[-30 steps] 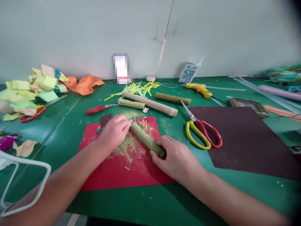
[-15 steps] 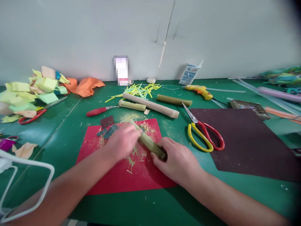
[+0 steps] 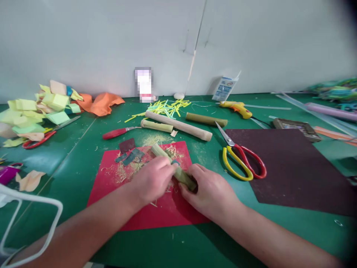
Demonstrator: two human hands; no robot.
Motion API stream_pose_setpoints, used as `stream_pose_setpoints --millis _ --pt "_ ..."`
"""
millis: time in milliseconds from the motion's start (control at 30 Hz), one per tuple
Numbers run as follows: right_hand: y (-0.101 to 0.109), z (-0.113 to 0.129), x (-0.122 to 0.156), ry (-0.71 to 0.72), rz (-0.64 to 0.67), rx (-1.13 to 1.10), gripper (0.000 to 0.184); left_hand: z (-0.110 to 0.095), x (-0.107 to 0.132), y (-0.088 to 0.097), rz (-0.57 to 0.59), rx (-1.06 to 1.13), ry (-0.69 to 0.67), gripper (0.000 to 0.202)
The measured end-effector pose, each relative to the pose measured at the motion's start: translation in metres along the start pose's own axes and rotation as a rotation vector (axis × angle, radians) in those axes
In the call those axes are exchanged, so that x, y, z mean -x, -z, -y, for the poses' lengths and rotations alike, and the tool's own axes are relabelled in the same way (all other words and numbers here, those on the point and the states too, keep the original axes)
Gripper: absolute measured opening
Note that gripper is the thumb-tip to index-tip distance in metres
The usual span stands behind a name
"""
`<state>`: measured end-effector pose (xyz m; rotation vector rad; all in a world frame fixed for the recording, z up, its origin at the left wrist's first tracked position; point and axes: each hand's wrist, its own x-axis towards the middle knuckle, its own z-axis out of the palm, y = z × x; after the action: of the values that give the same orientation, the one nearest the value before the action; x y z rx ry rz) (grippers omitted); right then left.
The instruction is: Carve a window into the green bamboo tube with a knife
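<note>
My right hand [image 3: 209,191] is closed round the near end of a pale green bamboo tube [image 3: 160,150], which lies slanted over a red sheet [image 3: 150,219]. Farther up the tube, my left hand [image 3: 156,176] is closed and pressed on its middle. A blue-grey edge of a sandpaper piece [image 3: 175,162] pokes out between those fingers; the rest of it is hidden. Torn dark sandpaper scraps [image 3: 134,156] and a brown one [image 3: 126,144] lie left of the tube. Pale shavings [image 3: 121,173] and dust are scattered around it.
Behind the sheet lie a red-handled carving tool [image 3: 115,133], a long bamboo stick [image 3: 181,126] and shorter bamboo pieces [image 3: 206,119]. Scissors [image 3: 240,160] rest by a dark brown sheet [image 3: 287,175]. A yellow glue gun [image 3: 237,109] is farther back. Folded paper [image 3: 41,108] is heaped left.
My left hand has slid along the bamboo tube toward me and my right hand, uncovering more of the tube's far end. My right hand keeps its hold in nearly the same place.
</note>
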<state>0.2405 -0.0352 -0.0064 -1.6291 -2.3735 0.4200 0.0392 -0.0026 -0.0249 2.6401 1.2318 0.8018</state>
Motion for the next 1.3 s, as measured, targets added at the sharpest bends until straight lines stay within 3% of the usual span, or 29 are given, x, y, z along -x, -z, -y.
stream_pose_setpoints --millis 133,267,333,433,567,700,867,1000,1167,1267,1300 --pt "-0.0006 -0.0003 0.0002 -0.003 0.001 -0.016 0.013 0.0017 0.0003 0.0026 -0.128 -0.071 0.060 0.023" --pt "-0.0018 -0.0017 -0.0010 0.003 0.008 -0.007 0.014 -0.0008 0.0007 0.0028 0.026 -0.025 -0.004 0.024" --pt "-0.0019 -0.0023 -0.0016 0.005 -0.002 -0.008 0.014 0.0001 0.0001 0.0035 -0.054 -0.025 -0.020 0.024" --pt "-0.0017 -0.0023 -0.0019 0.007 -0.007 -0.008 0.014 -0.0010 -0.0001 0.0044 -0.157 -0.099 0.086 0.027" --pt "-0.0011 -0.0015 -0.0010 0.014 0.007 -0.014 0.013 -0.0061 0.0019 0.0034 0.043 0.006 -0.040 0.023" --pt "-0.0004 -0.0016 0.0004 0.019 -0.021 0.003 0.016 -0.0033 0.0018 0.0030 -0.150 -0.079 0.066 0.025" --pt "-0.0007 -0.0016 0.0004 0.011 0.002 0.004 0.013 -0.0050 0.0025 0.0004 0.038 0.023 -0.050 0.021" --pt "-0.0015 -0.0022 -0.0002 0.010 -0.012 0.026 0.014 0.0020 0.0002 0.0023 -0.153 -0.086 0.080 0.026" --pt "0.0000 -0.0026 0.0010 0.012 0.004 0.056 0.015 0.0012 0.0016 0.0029 0.039 0.020 -0.051 0.021" --pt "0.0013 -0.0018 0.0011 0.006 -0.010 0.055 0.015 0.0037 0.0002 0.0052 -0.178 -0.072 0.047 0.022" --pt "0.0015 -0.0015 0.0010 0.005 -0.008 0.057 0.015 0.0035 -0.0002 0.0054 -0.197 -0.091 0.073 0.023"
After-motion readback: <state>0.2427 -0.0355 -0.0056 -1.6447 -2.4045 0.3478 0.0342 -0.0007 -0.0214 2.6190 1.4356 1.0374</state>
